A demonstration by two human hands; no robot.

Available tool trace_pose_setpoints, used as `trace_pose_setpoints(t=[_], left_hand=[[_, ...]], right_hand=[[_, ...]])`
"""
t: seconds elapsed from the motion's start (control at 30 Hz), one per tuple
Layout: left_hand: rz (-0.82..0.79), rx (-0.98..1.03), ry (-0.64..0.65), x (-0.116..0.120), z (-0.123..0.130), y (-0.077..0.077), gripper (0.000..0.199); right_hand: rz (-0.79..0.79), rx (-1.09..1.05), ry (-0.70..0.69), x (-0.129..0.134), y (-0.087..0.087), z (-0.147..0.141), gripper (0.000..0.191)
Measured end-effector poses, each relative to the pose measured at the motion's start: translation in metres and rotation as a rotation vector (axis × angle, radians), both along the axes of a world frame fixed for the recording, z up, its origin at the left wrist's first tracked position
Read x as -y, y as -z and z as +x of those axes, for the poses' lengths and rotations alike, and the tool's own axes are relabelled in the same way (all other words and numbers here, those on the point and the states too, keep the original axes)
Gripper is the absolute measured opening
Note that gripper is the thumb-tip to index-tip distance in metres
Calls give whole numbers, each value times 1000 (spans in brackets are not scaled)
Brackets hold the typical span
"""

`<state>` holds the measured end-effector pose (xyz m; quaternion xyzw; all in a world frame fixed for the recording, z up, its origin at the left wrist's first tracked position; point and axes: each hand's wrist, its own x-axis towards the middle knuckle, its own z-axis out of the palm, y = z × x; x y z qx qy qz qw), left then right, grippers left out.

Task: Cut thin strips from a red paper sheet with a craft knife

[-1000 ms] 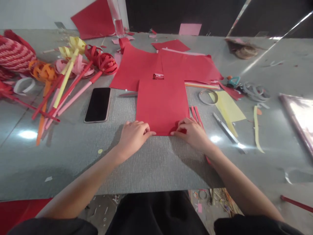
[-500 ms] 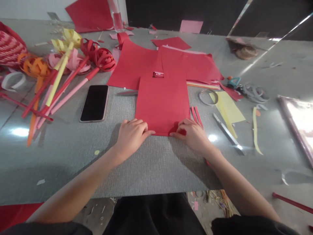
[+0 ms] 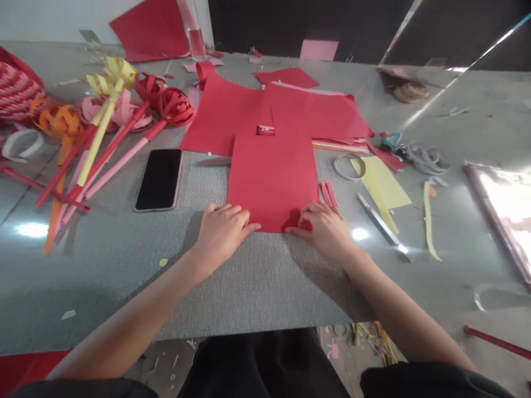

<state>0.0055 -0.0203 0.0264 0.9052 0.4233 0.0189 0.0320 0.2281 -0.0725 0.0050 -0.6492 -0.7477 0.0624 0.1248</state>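
Note:
A sheet of red paper (image 3: 271,177) lies flat on the grey table, its near edge facing me. My left hand (image 3: 224,229) pinches its near left corner, thumb along the edge and fingers curled on top. At the near right corner my right hand (image 3: 321,226) has its thumb and curled fingers closed on the same sheet. Both thumbs point inward with a short gap between them. Beyond the sheet are more red papers (image 3: 340,116), partly overlapping it. Two narrow red strips (image 3: 327,193) lie just right of the sheet, partly behind my right hand.
On the left are a phone (image 3: 160,179) and several paper flowers on rolled stems (image 3: 99,132). To the right lie a tape roll (image 3: 349,167), a craft knife (image 3: 384,226), yellow paper (image 3: 385,182) and scissors with blue handles (image 3: 392,140). The table's front edge (image 3: 232,333) is close to me.
The narrow lip visible along the sheet's near edge earlier is no longer distinct. Both hands keep their hold at the corners, and the whole view has shifted slightly.

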Motion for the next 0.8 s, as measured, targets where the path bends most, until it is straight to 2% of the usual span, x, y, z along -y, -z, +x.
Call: trace_pose_setpoints(t=[0.23, 0.57, 0.8], left_hand=[[-133, -143, 63, 13, -13, -17, 35], [-213, -166, 85, 8, -17, -16, 39], [-132, -111, 107, 10, -24, -8, 39]], right_hand=[[-71, -215, -200, 1, 3, 5, 29], [-147, -201, -112, 2, -5, 12, 27], [-174, -171, -109, 0, -9, 8, 26]])
